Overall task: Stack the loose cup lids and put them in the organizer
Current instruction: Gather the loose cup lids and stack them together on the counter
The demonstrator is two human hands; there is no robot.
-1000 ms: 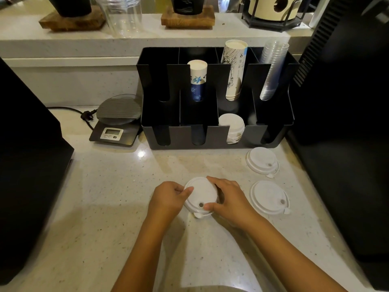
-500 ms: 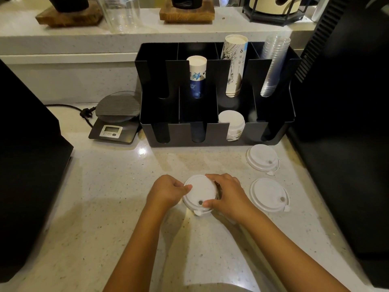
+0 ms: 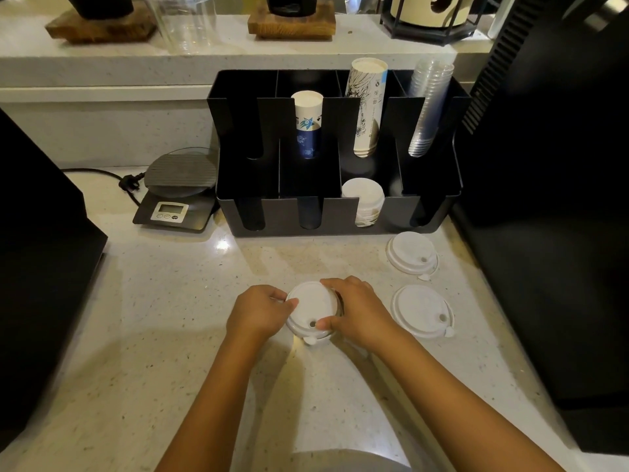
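Observation:
A small stack of white cup lids (image 3: pixel 311 310) rests on the counter in front of me. My left hand (image 3: pixel 257 313) grips its left edge and my right hand (image 3: pixel 355 311) grips its right edge, thumb near the sip hole. Two loose white lids lie to the right, one nearer the organizer (image 3: pixel 412 252) and one closer to me (image 3: pixel 422 311). The black organizer (image 3: pixel 391 212) stands behind, with a stack of white lids (image 3: pixel 363 199) in its third front slot.
The organizer's back slots hold paper cups (image 3: pixel 307 122), taller patterned cups (image 3: pixel 367 103) and clear plastic cups (image 3: pixel 427 103). A digital scale (image 3: pixel 178 192) with a cord sits to its left. Large black machines flank the counter on the left (image 3: pixel 37 267) and right (image 3: pixel 551 233).
Both hands stay on the lid stack and have barely shifted. The view has tilted slightly, so the organizer sits a little higher in frame.

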